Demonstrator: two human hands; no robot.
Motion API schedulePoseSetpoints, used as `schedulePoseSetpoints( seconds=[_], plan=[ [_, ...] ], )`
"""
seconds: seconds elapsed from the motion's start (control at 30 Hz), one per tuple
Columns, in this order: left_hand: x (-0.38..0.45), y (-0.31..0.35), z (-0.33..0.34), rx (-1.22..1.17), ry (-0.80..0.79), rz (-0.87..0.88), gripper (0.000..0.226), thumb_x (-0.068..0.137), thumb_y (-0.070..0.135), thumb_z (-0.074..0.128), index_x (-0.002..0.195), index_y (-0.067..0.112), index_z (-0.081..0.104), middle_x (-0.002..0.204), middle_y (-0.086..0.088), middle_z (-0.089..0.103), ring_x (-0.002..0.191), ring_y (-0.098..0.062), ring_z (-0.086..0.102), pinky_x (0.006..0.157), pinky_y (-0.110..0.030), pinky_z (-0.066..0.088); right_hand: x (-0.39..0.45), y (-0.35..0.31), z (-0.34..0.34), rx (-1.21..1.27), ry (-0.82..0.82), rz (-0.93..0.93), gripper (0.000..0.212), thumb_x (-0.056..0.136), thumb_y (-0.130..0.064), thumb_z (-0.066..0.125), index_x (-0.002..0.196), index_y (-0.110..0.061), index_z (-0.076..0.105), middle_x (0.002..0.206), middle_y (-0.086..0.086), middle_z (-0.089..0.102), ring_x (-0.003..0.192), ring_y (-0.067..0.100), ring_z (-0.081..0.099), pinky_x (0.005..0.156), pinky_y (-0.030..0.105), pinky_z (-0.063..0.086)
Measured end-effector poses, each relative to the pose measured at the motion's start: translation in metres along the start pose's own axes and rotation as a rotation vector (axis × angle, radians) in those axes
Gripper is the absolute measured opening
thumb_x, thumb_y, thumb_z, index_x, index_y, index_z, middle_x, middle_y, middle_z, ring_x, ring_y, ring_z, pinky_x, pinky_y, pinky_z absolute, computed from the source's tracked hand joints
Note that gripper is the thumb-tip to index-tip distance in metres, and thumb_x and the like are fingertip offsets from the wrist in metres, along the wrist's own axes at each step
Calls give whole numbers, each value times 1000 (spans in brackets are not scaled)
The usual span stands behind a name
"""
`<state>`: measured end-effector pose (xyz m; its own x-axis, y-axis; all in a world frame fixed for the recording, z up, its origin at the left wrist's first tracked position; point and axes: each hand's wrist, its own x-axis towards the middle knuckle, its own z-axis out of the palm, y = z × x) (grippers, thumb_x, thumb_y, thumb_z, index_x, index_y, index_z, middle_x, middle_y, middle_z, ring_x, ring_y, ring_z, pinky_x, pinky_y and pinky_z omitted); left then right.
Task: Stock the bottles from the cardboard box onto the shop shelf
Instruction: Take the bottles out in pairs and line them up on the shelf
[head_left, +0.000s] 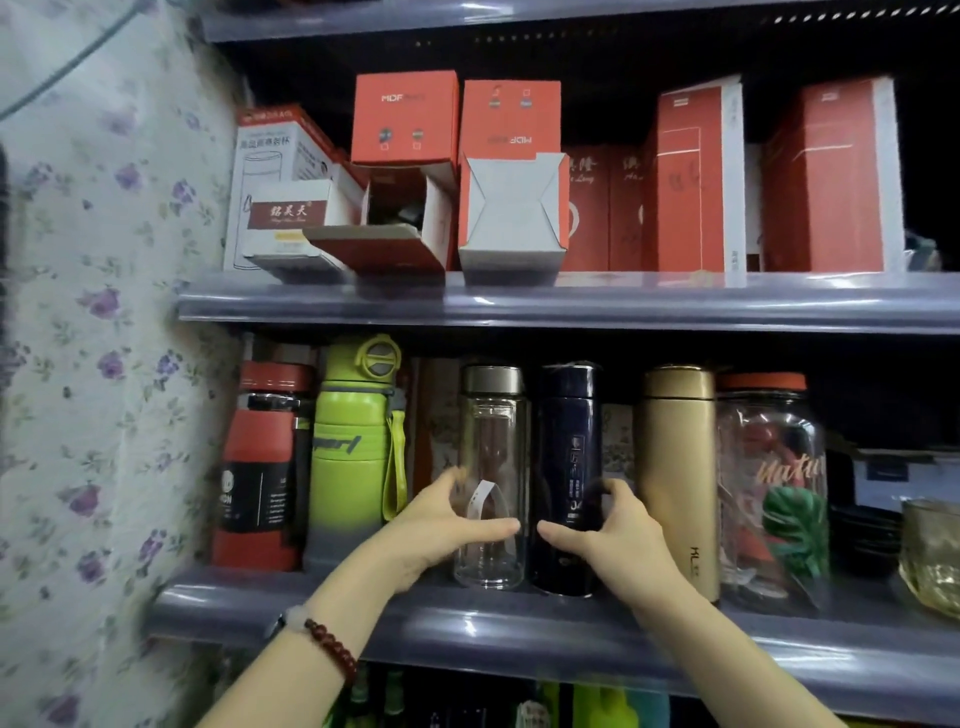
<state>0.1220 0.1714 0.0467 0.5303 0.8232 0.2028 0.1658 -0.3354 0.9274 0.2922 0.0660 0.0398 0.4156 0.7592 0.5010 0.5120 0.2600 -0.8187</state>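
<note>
A row of bottles stands on the grey shop shelf (519, 629). My left hand (441, 525) wraps the lower part of a clear glass bottle (491, 441) with a silver cap. Right beside it, my right hand (608, 535) grips the lower part of a dark navy bottle (566, 441). Both bottles stand upright on the shelf, almost touching. To their left are a lime green sport bottle (353, 441) and a red and black bottle (260, 467). A gold flask (678, 467) and a clear jar with an orange lid (769, 467) stand to the right. The cardboard box is out of view.
The shelf above (571, 301) holds several red and white product boxes, one open at the front. A floral cloth (104, 364) hangs along the left side. A glass bowl (930, 551) sits at the far right. More green items show on the shelf below.
</note>
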Motion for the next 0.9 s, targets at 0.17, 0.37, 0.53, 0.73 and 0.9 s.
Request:
schedulePoseSetpoints(
  seconds=[0.17,0.37,0.53,0.73,0.9],
  plan=[
    [6,-4,2,37,48,41,122,30,56,91,137,43,34,136,2,52,122,-23,54,102,-45,47,-1,0,-7,-72,-94,18,60,68,-27,83,114,-24,46,103,-9,65,89,5,63,68,14,48],
    [6,-4,7,122,129,118,108,34,56,86,130,34,42,131,3,54,117,-20,55,97,-42,51,-6,-1,-11,-119,-94,18,60,73,-21,80,121,-23,43,103,-9,62,89,6,60,65,8,44],
    [10,-4,11,157,150,143,104,37,57,85,129,37,42,136,2,50,122,-20,50,103,-44,45,-4,0,-12,-111,-75,63,58,75,-17,78,123,-19,44,108,-4,65,91,11,63,64,10,47],
    [8,-1,20,155,151,156,104,36,60,85,128,37,42,138,2,49,124,-20,49,105,-43,42,-7,3,-11,-133,-42,57,54,81,-17,72,126,-19,40,114,-3,62,94,12,59,59,7,43],
    [4,0,22,168,157,145,108,30,67,82,126,38,43,133,4,52,122,-21,51,105,-44,43,-9,2,-9,-134,-33,70,59,80,-18,72,129,-20,39,119,-1,63,100,15,62,82,23,48]
  ],
)
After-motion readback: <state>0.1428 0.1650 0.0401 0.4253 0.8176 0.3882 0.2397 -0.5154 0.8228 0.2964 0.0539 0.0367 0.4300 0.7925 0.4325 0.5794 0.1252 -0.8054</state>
